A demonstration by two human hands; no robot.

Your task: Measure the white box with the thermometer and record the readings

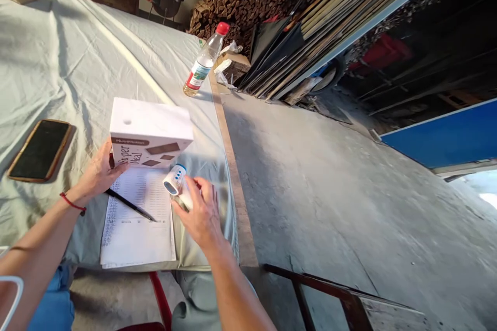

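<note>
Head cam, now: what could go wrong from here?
1. The box might tip: only the left hand steadies it, at its left end, while the right hand holds the white device.
2. The bottle stands near the table's wooden edge; a bump could send it over.
3. The pen lies loose on the notebook and may roll.

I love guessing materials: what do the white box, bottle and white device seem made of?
White box: likely matte cardboard; flat printed panels, straight edges.
Bottle: probably clear, glossy plastic; see-through, though glass is possible.
White device: seemingly smooth plastic, judging by its rounded, even shell.
</note>
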